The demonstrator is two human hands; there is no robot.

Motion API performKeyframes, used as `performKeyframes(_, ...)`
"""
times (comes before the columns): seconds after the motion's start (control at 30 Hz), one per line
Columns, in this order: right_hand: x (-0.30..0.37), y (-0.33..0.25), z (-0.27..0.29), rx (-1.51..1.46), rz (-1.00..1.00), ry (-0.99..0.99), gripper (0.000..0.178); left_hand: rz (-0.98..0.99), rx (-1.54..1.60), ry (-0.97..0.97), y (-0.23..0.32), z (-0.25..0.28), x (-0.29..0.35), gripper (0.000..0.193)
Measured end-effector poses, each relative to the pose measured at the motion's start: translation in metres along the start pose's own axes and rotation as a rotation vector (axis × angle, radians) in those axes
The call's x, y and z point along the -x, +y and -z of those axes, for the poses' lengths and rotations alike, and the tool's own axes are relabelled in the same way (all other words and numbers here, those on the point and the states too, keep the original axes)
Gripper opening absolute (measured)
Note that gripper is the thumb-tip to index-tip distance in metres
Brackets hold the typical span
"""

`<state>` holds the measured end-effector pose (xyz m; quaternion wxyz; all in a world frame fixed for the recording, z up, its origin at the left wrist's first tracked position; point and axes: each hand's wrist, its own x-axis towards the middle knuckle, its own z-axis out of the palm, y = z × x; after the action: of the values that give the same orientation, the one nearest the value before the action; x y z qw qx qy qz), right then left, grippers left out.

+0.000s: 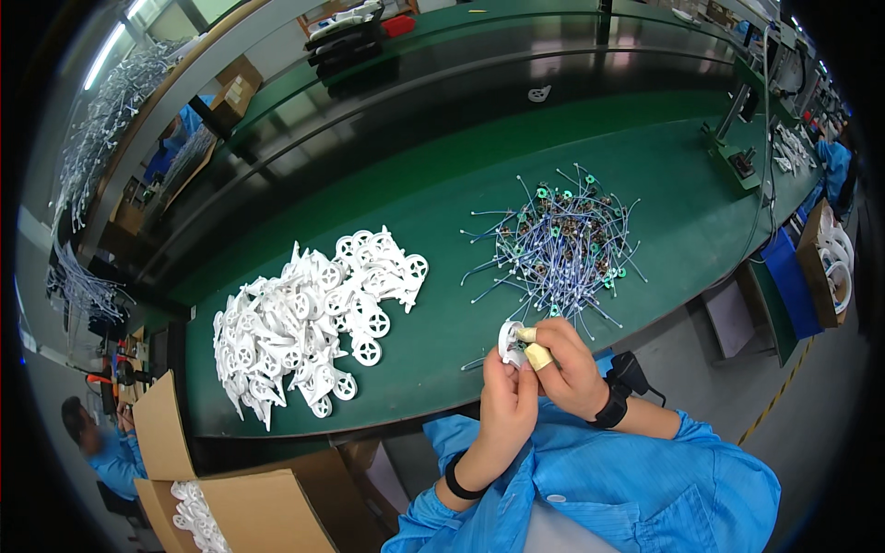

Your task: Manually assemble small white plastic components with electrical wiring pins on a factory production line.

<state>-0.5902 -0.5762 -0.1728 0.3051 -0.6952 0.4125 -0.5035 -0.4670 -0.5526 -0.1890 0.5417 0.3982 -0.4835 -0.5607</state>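
Over the bench's near edge, my left hand [507, 404] pinches a round-ended white plastic part [508, 341] and holds it upright. Two fingertips of my right hand [573, 376] wear yellow finger cots and are closed at the open side of that part. A bit of green shows between them, seemingly a small wired component, mostly hidden by the fingers. Beyond my hands lies a tangled heap of wired components [572, 244], with blue-white leads and small green pieces. To the left is a big pile of white plastic parts [286, 323] with spoked round ends.
The green bench [433, 369] curves across the view. A single white part [539, 93] lies at the back. An open cardboard box [263, 511] holding white parts stands at lower left. A metal fixture [737, 161] sits at right, beside a blue bin [791, 286]. Other people work on both sides.
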Motion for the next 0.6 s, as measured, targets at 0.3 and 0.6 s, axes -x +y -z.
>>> performKeyframes(0.3,0.008,0.008,-0.008,-0.151,-0.123,0.05,0.024,-0.154,-0.708,0.059,0.007,-0.005,-0.001,0.044)
performKeyframes(0.6,0.008,0.006,-0.006,-0.811,-0.414,0.101,0.022,-0.189,-0.362,0.022,-0.006,-0.005,-0.004,0.045)
